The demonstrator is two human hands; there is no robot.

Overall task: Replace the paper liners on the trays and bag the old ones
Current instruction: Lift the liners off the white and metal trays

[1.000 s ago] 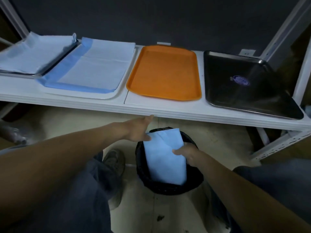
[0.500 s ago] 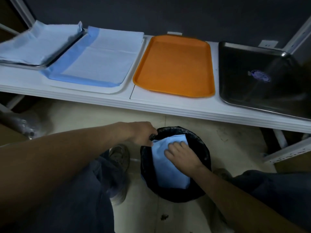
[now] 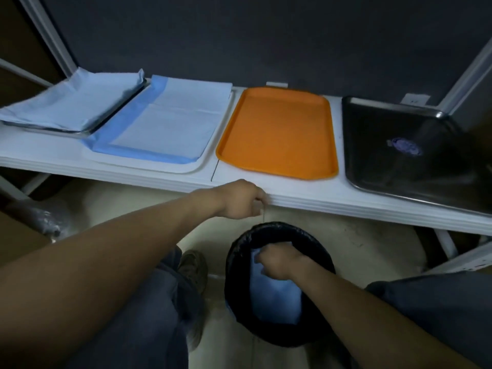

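so right now the old liner [image 3: 274,296] is already most of the way inside the bin [image 3: 279,227], the black-bagged one on the floor just under the front edge of the table [image 3: 306,203]. The sheet stands roughly on end in there, long axis running from the bin's far rim down toward its near side, with the upper corner crumpled. The right hand [image 3: 277,262] is down in the bin's mouth, fingers curled over that top edge, so it looks like it's gripping and stuffing rather than pressing flat. The left hand [image 3: 241,199] is up and just beyond the bin's far-left rim, by the table edge, loosely fisted; there's a thin line hanging from it toward the rim, but honestly can't tell if it's pinching something or holding nothing. What matters for the next bit, I'd guess: the orange tray [image 3: 277,131] sits straight beyond the bin and is bare, the steel tray [image 3: 399,145] beyond and to the right is bare too, while the pile of fresh sheets [image 3: 72,105] is way off beyond-left of the bin, past the white tray [image 3: 186,169] that has a liner on it. So the left hand is clearly the nearer one for grabbing a new sheet, once the right lets go
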